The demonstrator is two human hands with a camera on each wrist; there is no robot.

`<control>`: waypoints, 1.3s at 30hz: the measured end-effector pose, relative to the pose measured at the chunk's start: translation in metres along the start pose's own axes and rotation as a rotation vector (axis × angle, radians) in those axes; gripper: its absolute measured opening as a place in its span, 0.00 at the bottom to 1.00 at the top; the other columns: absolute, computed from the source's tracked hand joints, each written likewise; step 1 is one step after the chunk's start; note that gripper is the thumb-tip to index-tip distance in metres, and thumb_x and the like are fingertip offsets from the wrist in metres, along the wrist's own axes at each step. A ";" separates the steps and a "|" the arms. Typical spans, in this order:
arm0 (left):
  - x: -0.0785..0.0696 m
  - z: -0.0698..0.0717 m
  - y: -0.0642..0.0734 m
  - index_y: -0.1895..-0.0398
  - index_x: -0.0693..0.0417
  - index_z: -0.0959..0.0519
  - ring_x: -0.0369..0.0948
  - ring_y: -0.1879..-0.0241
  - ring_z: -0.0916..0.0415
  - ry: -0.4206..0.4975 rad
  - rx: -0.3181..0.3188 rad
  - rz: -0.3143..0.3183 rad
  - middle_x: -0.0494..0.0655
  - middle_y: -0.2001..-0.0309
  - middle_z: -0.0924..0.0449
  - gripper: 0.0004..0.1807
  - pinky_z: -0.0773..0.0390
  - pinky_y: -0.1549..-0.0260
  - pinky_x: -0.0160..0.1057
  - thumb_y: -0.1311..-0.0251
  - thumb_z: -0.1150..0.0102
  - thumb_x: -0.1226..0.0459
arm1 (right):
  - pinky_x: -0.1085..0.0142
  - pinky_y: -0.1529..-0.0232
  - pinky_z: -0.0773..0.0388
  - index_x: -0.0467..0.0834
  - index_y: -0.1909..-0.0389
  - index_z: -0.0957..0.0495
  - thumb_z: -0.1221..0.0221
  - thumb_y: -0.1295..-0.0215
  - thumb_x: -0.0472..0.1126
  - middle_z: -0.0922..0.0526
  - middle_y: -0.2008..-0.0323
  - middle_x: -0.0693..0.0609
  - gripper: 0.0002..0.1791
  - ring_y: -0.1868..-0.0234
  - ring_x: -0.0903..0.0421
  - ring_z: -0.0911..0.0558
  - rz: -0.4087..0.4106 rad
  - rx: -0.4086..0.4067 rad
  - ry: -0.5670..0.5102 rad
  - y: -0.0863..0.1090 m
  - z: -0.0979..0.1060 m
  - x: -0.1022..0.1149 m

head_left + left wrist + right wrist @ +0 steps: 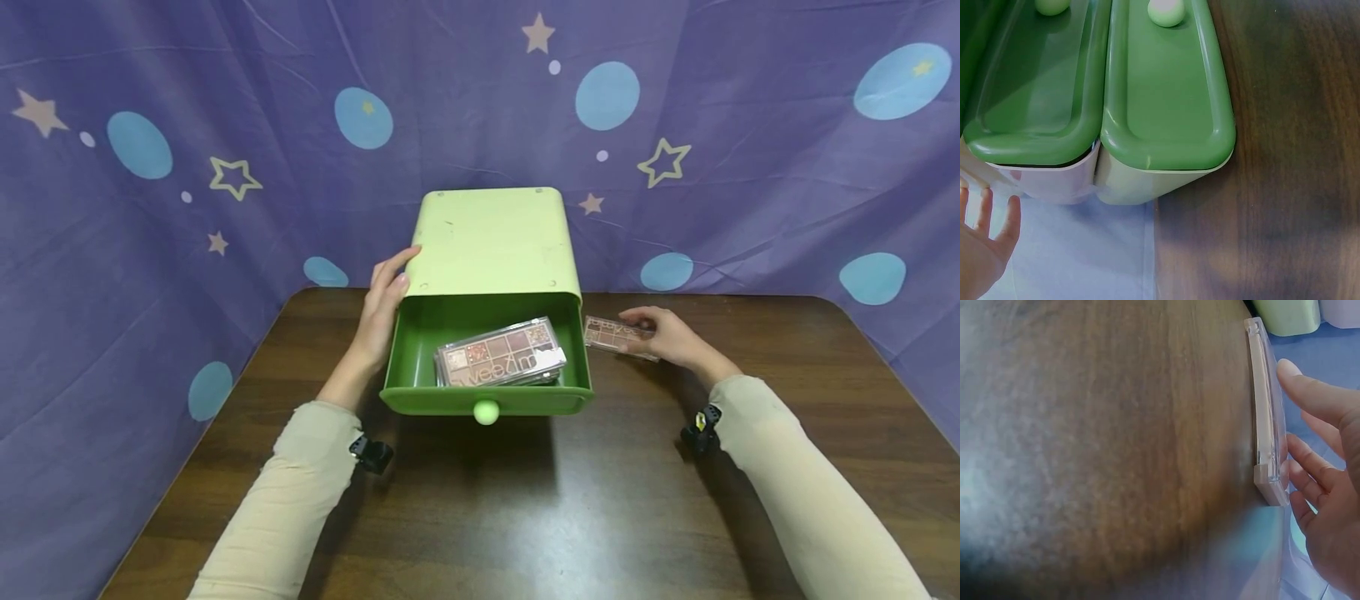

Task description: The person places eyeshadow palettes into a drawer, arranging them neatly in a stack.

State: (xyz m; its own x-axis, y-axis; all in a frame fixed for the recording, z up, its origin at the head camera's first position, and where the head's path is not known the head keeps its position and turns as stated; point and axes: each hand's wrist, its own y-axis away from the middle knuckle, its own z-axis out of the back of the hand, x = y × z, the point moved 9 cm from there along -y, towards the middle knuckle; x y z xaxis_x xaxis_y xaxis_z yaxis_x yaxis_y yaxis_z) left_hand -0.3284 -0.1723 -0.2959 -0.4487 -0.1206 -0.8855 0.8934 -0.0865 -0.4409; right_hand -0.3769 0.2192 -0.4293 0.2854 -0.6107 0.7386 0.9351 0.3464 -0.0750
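Observation:
A pale green drawer box point(491, 242) stands on the table, its dark green drawer point(420, 350) pulled out. Inside the drawer lie stacked eyeshadow palettes point(502, 354) with clear lids. My left hand point(382, 308) rests its fingertips against the box's left side. In the left wrist view the left hand point(988, 247) has its fingers spread beside the box. Right of the box, another eyeshadow palette point(606, 333) lies flat on the table. My right hand point(667, 335) is over its right part, thumb and loosely bent fingers at the palette point(1266, 406) in the right wrist view.
Two stacked drawer fronts with round knobs point(1166, 11) show in the left wrist view. The dark wooden table point(637, 500) reaches back to a purple curtain point(480, 100) with stars and blue ovals. Both wrists carry small black cameras point(371, 454).

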 end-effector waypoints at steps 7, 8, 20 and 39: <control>0.000 -0.001 0.000 0.29 0.58 0.33 0.42 0.40 0.41 0.002 0.006 -0.002 0.53 0.38 0.39 0.30 0.40 0.40 0.44 0.33 0.58 0.57 | 0.51 0.50 0.29 0.28 0.38 0.28 0.28 0.45 0.38 0.24 0.45 0.31 0.35 0.50 0.41 0.26 -0.020 0.038 0.059 -0.003 -0.003 -0.001; 0.001 -0.001 0.000 0.29 0.58 0.33 0.42 0.40 0.41 0.003 0.008 -0.001 0.53 0.38 0.40 0.30 0.40 0.40 0.44 0.33 0.58 0.57 | 0.50 0.48 0.30 0.29 0.38 0.29 0.27 0.45 0.39 0.25 0.44 0.31 0.36 0.49 0.41 0.26 -0.032 0.048 0.068 -0.002 -0.004 -0.002; 0.002 -0.003 -0.002 0.29 0.58 0.33 0.42 0.40 0.41 0.005 0.012 -0.003 0.53 0.38 0.40 0.30 0.40 0.40 0.43 0.32 0.59 0.57 | 0.51 0.52 0.33 0.30 0.40 0.25 0.26 0.49 0.43 0.25 0.49 0.32 0.37 0.51 0.40 0.31 -0.070 0.039 0.135 -0.001 -0.005 -0.004; -0.001 0.000 0.000 0.30 0.59 0.32 0.40 0.41 0.41 -0.003 0.011 -0.036 0.50 0.39 0.38 0.29 0.42 0.40 0.43 0.32 0.58 0.58 | 0.61 0.62 0.28 0.33 0.41 0.25 0.25 0.50 0.44 0.19 0.59 0.41 0.36 0.63 0.50 0.25 0.006 -0.043 0.118 0.037 0.016 0.043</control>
State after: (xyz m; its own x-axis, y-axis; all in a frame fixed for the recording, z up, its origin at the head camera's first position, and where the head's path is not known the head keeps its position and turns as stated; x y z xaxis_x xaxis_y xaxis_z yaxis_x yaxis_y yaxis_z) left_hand -0.3282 -0.1722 -0.2949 -0.4805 -0.1202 -0.8687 0.8764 -0.1014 -0.4707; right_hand -0.3337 0.2172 -0.3899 0.3114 -0.6889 0.6546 0.9407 0.3210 -0.1098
